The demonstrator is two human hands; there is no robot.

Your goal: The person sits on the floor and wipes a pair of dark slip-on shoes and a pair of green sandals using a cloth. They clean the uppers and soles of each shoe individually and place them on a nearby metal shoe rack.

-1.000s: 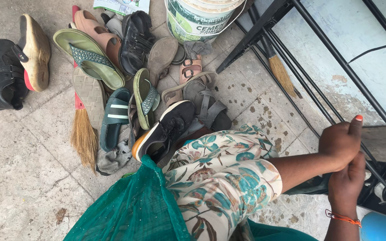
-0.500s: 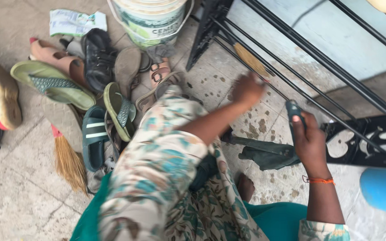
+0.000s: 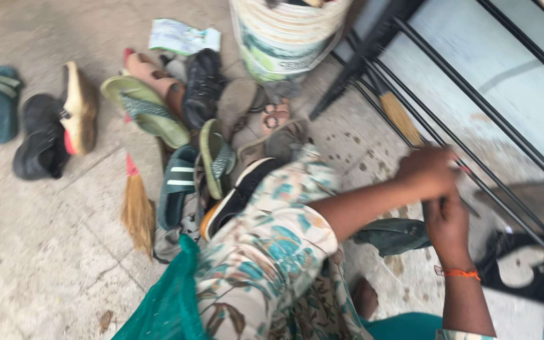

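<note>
- Stone floor (image 3: 45, 252), pale and stained, carries everything; a heap of worn sandals and shoes (image 3: 203, 119) lies toward its far edge beside a white paint bucket (image 3: 284, 38), with a small broom (image 3: 136, 204) at the heap's near side.
- Along the right stands a black metal rack (image 3: 492, 107), its thin bars slanting down to the floor by a pale blue wall.
- Left hand (image 3: 426, 171) is curled closed on one of the lower bars; blur hides the fingertips.
- Right hand (image 3: 446, 220) sits just below it, touching it, fingers folded, but what it grips I cannot tell.
- A dark cloth (image 3: 393, 235) lies on the floor just beside the hands.
- To handle the bar well, I judge both hands should grip firmly and close together, so the light rack does not tip.
</note>
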